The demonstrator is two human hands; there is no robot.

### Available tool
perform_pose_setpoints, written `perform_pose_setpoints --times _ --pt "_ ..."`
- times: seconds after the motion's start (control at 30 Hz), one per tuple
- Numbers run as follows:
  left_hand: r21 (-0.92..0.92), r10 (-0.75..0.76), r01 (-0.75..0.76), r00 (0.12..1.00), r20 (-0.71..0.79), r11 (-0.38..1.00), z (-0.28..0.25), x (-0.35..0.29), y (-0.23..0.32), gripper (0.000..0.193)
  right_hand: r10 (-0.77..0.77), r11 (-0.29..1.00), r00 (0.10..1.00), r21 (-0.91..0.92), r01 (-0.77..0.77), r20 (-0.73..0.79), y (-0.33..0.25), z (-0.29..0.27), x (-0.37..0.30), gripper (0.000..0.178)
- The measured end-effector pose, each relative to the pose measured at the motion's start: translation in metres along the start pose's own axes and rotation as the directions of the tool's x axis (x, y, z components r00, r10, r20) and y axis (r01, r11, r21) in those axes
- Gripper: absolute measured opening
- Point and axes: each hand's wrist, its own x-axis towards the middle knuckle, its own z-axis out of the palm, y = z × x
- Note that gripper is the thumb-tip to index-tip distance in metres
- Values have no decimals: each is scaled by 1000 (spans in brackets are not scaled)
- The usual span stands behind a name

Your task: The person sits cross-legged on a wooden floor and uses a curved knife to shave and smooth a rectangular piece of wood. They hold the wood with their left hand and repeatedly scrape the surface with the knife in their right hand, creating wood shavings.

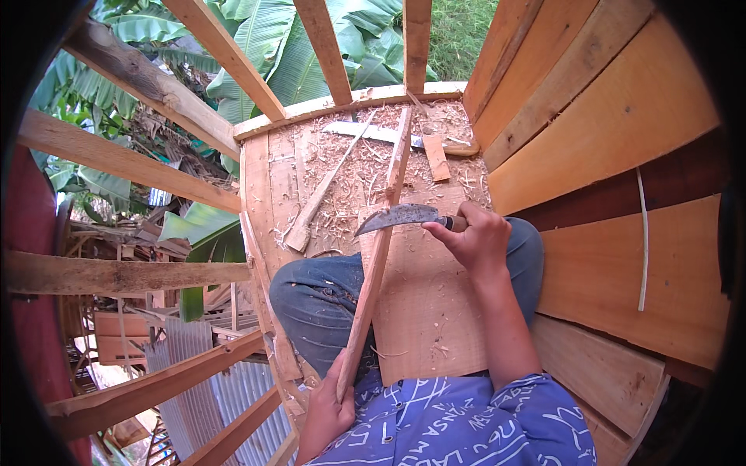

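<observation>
My right hand (480,238) is wrapped round the handle of a knife with a broad, curved dark blade (406,215). The blade lies across a long wooden stick (371,283) and points left. Low in the view, my left hand (330,404) grips the near end of that stick, which slants up and away from me to the far side of the floor. Under the stick, a wide flat board (423,311) rests between my knees. Whether the blade's edge bites into the wood cannot be made out.
Wood shavings (342,171) litter the plank floor. A machete (365,130) lies at the far side, near a small wood block (437,158). A tapered wooden piece (311,213) lies left. Upright slats (124,272) fence the left; a plank wall (622,132) stands right.
</observation>
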Motion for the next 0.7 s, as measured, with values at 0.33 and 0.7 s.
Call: perform_pose_setpoints --times 0.33,0.7 --pt "13 -18 18 1000 3 1000 -1 -1 6 67 15 1000 999 -26 -16 -32 4 4 1 72" --pt "1 1 -1 1000 16 1000 0 0 -7 65 73 856 873 420 -303 482 4 -32 -1 55"
